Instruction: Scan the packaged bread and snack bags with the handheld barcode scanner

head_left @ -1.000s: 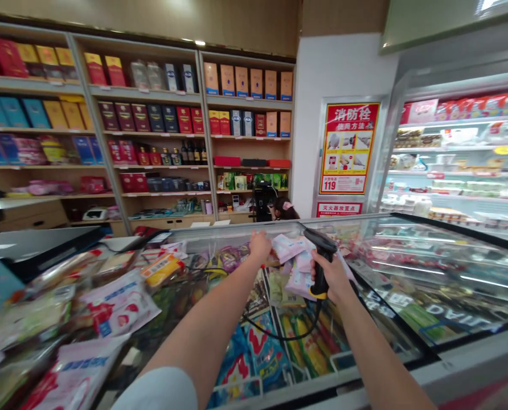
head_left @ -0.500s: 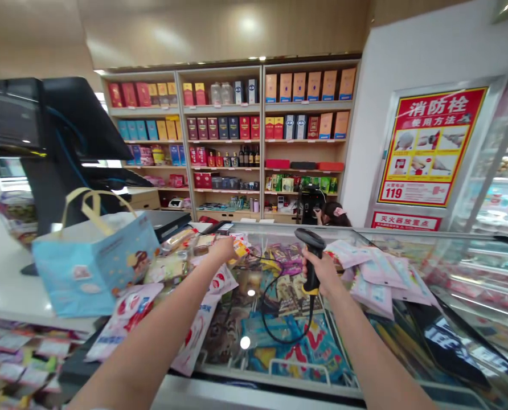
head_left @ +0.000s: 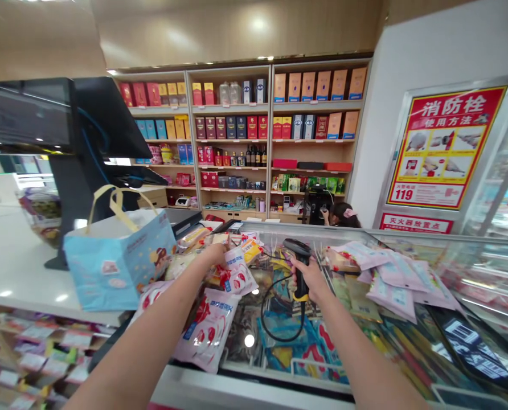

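Observation:
My right hand (head_left: 308, 277) is wrapped round the handle of a black barcode scanner (head_left: 298, 257) with a yellow band, held over the freezer's glass lid (head_left: 279, 330); its black cable loops down onto the glass. My left hand (head_left: 214, 254) reaches into a heap of snack packets and grips a white packet with red print (head_left: 237, 272) at its top edge. A similar white and red packet (head_left: 207, 329) lies just below it. A pile of pink packets (head_left: 386, 276) lies to the right of the scanner.
A light blue paper bag with yellow handles (head_left: 119, 256) stands on the white counter (head_left: 15, 267) beside a black till screen (head_left: 57, 122). Shelves of boxed goods (head_left: 245, 131) fill the back wall. A person's head (head_left: 343, 214) shows behind the freezer. A red poster (head_left: 444, 145) hangs on the right.
My view swung left from the pink packets to the snack heap by the till. My left hand let go of the pink packets and took hold of a white and red packet. The scanner stayed in my right hand.

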`<state>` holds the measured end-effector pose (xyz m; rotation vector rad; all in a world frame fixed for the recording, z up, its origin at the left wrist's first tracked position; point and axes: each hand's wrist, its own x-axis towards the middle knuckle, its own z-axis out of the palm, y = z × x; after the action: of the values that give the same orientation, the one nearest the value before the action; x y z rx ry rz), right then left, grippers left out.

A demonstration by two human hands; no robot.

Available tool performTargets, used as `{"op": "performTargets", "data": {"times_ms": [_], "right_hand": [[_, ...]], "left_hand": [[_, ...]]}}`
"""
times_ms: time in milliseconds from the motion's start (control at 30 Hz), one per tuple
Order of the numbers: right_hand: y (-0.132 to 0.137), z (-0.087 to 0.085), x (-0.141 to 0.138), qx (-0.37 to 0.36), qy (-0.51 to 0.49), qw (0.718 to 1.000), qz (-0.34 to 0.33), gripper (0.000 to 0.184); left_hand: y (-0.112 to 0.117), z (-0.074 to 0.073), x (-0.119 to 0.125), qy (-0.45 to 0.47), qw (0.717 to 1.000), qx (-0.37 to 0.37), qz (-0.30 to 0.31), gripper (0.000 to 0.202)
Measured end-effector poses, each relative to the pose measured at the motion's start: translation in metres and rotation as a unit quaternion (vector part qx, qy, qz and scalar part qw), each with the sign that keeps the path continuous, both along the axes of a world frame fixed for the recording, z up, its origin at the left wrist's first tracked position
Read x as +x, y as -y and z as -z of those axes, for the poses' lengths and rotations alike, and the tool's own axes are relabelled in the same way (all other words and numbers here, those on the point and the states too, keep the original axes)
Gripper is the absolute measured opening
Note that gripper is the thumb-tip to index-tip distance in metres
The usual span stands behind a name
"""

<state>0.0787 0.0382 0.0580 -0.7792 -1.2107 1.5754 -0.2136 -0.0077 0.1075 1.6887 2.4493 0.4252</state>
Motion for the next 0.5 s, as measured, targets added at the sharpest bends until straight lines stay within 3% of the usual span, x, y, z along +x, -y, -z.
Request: {"op": "performTargets", "data": {"times_ms": [100, 167, 300, 433, 500], "right_hand": [[-0.002, 0.001, 0.003, -0.005, 0.006, 1.000, 0.004, 0.034], [-0.003, 0.000, 0.004, -0.002, 0.005, 1.000, 0.003, 0.034], [-0.002, -0.001, 0.007, 0.000, -0.001, 1.000, 0.001, 0.034], [-0.002, 0.002, 0.007, 0.004, -0.002, 1.000, 0.001, 0.037], [-0.001, 0.003, 0.007, 0.000, 0.007, 1.000, 0.000, 0.037]], "left_hand": [[-0.004, -0.005, 0.008, 0.119, 0.993, 0.015, 0.015, 0.026], [-0.008, -0.002, 0.015, 0.297, 0.952, 0.069, 0.022, 0.027], [-0.021, 0.011, 0.034, 0.596, 0.775, 0.207, 0.042, 0.025], [-0.041, 0.027, 0.057, 0.734, 0.592, 0.332, 0.032, 0.015], [-0.049, 0.033, 0.065, 0.768, 0.530, 0.357, 0.025, 0.008]]}}
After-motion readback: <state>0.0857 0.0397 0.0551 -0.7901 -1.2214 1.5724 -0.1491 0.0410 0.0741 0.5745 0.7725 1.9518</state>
